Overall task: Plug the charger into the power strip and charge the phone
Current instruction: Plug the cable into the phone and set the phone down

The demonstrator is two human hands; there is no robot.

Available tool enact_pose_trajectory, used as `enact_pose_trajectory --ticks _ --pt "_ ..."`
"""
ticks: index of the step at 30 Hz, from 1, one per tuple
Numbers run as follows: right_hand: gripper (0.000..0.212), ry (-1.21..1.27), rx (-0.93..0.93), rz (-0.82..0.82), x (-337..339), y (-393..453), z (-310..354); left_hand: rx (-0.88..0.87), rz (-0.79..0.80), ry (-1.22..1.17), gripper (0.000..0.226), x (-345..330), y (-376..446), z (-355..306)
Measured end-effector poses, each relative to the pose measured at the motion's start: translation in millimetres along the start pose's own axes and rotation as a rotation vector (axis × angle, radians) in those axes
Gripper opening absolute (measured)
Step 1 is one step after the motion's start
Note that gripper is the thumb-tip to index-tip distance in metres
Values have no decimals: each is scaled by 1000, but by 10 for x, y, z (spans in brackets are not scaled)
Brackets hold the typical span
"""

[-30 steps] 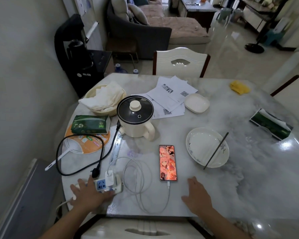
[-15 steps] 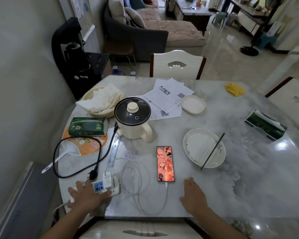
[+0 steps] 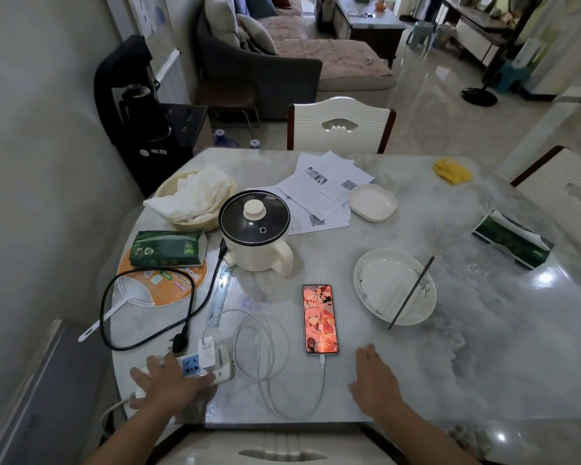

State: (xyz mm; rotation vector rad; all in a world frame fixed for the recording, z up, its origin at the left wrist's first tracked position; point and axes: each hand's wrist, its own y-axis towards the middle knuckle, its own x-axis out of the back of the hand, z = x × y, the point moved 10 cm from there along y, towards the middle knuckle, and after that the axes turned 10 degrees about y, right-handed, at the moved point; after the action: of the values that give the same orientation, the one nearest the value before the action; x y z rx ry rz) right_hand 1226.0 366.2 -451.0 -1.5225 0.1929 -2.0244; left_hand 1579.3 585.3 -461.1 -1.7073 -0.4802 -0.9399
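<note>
A white power strip (image 3: 220, 367) lies at the table's near left edge, and a white charger (image 3: 207, 352) stands plugged into it. My left hand (image 3: 166, 384) rests on top of the strip's left part, fingers spread over it. From the charger a white cable (image 3: 265, 357) loops across the table and ends in the bottom of the phone (image 3: 320, 318). The phone lies flat with its screen lit, showing 10:05. My right hand (image 3: 374, 380) lies flat on the table just right of the phone's lower end, holding nothing.
A cream electric pot (image 3: 255, 229) with a black cord and unplugged plug (image 3: 179, 342) stands behind the strip. Nearby are a ruler (image 3: 219, 293), a hand fan (image 3: 155, 286), a green tissue pack (image 3: 166, 248), a bowl with a chopstick (image 3: 394, 286), papers (image 3: 319, 189) and a basket (image 3: 195, 199).
Both hands stay almost where they were; the view has tilted up slightly. The phone screen remains lit and the charger stays in the strip.
</note>
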Motion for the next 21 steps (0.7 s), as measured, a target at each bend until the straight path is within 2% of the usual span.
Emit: enact_pose_trajectory --ticks 5,21 --pt "69 -2 -3 -7 3 0 20 21 4 15 104 7 25 -8" --pt "66 -29 -20 18 1 4 43 41 -8 73 115 -104 247 60"
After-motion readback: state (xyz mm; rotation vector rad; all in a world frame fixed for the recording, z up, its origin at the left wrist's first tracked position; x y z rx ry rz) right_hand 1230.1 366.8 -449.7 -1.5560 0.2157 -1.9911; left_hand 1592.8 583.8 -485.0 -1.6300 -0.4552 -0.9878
